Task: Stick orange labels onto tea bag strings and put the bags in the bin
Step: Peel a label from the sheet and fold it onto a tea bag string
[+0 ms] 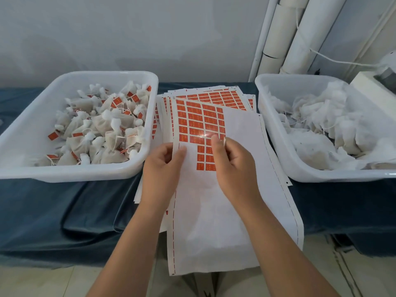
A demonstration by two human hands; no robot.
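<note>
A long white label sheet (214,211) with rows of orange labels (195,123) on its far half lies over the table's front edge. My left hand (162,168) grips its left edge, thumb on top. My right hand (233,166) is curled over the sheet and pinches at an orange label at the edge of the remaining rows. A small white bit shows between its fingertips. The left white bin (70,172) holds several tea bags with orange labels (102,129). The right white bin (276,133) holds white tea bags without labels (321,121).
More label sheets (216,96) are stacked between the two bins. A dark blue cloth (64,211) covers the table. White pipes (300,35) run up the wall at the back right, and a white machine (375,80) stands behind the right bin.
</note>
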